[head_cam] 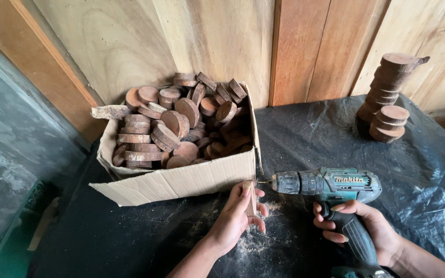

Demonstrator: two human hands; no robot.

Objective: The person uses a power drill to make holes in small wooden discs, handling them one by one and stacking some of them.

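Cardboard box (181, 181) on bench (305, 128) holds heaped round wood slices (181, 126); beside it, left hand (238, 213) grips one wooden disc (250, 198) upright, right hand (366, 229) clasps teal drill (330, 188), bit touching disc.

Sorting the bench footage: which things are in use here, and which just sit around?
In use: left hand holding a wooden disc on edge; right hand gripping a teal cordless drill.

Lying about: cardboard box of wood slices; stacked discs; sawdust.
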